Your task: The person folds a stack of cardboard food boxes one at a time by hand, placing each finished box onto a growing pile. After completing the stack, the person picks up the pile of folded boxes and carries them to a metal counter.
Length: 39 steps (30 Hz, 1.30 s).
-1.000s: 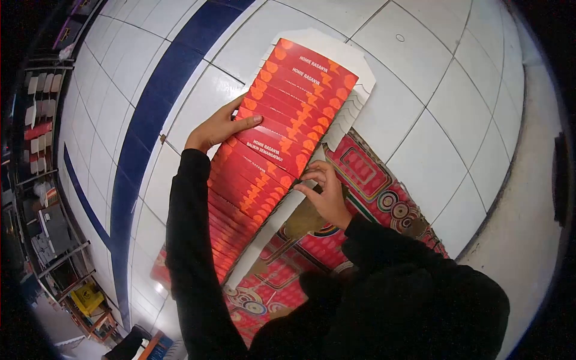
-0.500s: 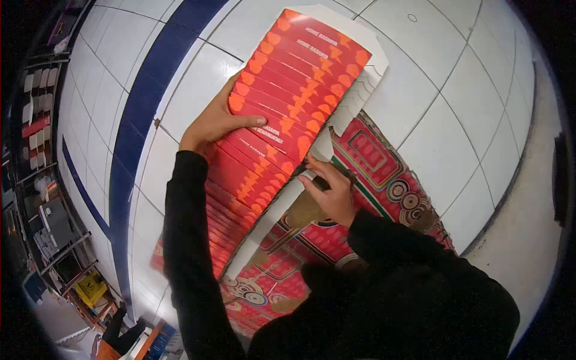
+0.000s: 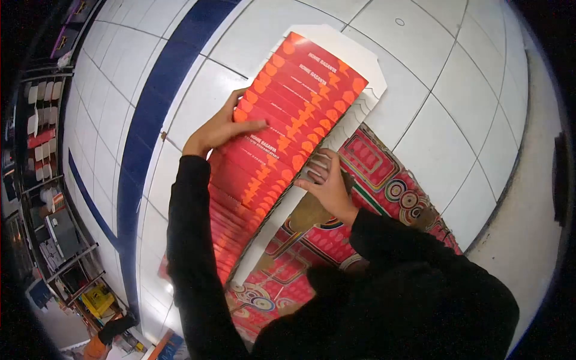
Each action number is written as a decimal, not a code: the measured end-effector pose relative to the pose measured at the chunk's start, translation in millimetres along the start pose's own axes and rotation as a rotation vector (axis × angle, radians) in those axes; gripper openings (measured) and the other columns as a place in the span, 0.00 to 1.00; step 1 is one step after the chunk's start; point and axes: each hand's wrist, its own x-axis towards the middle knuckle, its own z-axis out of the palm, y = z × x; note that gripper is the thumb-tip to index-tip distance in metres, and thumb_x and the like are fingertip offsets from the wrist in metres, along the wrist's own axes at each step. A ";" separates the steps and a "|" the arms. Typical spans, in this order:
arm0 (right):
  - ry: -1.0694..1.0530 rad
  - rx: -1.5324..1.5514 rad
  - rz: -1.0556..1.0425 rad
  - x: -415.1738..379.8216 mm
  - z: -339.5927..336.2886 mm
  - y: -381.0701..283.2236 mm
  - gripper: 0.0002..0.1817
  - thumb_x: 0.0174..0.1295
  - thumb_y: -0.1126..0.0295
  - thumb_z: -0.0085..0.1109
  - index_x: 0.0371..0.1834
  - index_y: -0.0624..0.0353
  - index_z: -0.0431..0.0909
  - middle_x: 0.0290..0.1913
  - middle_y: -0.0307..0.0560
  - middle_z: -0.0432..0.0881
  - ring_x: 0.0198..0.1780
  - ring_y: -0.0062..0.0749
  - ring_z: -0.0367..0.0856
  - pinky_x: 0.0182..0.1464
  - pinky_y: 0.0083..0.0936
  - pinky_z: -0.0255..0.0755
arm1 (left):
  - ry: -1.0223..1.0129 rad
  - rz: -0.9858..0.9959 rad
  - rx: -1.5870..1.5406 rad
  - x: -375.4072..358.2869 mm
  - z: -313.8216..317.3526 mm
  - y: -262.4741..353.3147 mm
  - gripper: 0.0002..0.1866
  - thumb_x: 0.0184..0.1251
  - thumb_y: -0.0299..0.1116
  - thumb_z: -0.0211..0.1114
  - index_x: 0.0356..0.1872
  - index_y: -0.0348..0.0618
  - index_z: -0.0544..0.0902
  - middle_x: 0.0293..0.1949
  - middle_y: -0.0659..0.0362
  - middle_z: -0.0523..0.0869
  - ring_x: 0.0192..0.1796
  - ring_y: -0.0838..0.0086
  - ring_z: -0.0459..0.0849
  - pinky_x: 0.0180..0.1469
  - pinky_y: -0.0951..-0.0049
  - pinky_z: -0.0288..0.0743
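A long overlapping row of red and orange printed cardboard sheets (image 3: pixel 282 129) slants across the middle, with white edges showing along its right side and far end. My left hand (image 3: pixel 222 129) grips its left edge, the thumb lying across the top and the other fingers mostly hidden beneath. At the opposite edge is my right hand (image 3: pixel 327 183), its bent fingers apart and the fingertips touching the white edges. Under the sheets and my right forearm lies a worn red patterned mat (image 3: pixel 384 174).
White floor tiles (image 3: pixel 420 66) surround the mat, crossed by a dark blue stripe (image 3: pixel 150 114) on the left. Shelving with stacked goods (image 3: pixel 42 132) lines the far left, and a yellow object (image 3: pixel 98 300) sits lower down. Part of another person in orange (image 3: pixel 96 348) shows at bottom left.
The far end of the sheets has shifted slightly down in view. My right hand's fingers have spread from a closer pinch and now rest along the sheet edges. My left hand keeps its grip.
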 end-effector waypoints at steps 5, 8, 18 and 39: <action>-0.119 -0.042 0.070 4.1 -14.3 1.2 0.40 0.54 0.68 0.78 0.64 0.59 0.58 0.63 0.56 0.72 0.67 0.44 0.72 0.65 0.39 0.71 | 0.137 0.019 0.029 4.9 7.3 -15.3 0.41 0.64 0.55 0.70 0.71 0.46 0.63 0.64 0.44 0.77 0.57 0.61 0.84 0.59 0.65 0.79; -0.315 -0.275 0.175 12.8 -35.4 -16.9 0.24 0.61 0.68 0.70 0.55 0.61 0.68 0.54 0.52 0.79 0.59 0.35 0.78 0.57 0.32 0.74 | 0.075 0.037 0.022 -1.8 3.3 -18.3 0.41 0.67 0.56 0.67 0.73 0.46 0.62 0.66 0.43 0.74 0.62 0.56 0.81 0.64 0.60 0.75; -0.544 -0.507 0.119 215.7 -58.0 -179.7 0.31 0.70 0.52 0.60 0.66 0.65 0.70 0.59 0.44 0.79 0.56 0.27 0.78 0.59 0.24 0.71 | 1.716 -0.291 0.320 -294.4 -14.2 -184.7 0.34 0.73 0.49 0.60 0.70 0.32 0.66 0.63 0.40 0.75 0.66 0.54 0.73 0.69 0.57 0.62; -0.743 -0.262 0.428 172.7 19.2 -146.8 0.27 0.73 0.69 0.53 0.73 0.62 0.60 0.66 0.47 0.74 0.63 0.32 0.77 0.64 0.33 0.76 | 1.575 -0.266 -1.037 -492.0 163.7 -424.6 0.29 0.66 0.41 0.67 0.66 0.44 0.72 0.59 0.56 0.80 0.57 0.64 0.81 0.59 0.59 0.75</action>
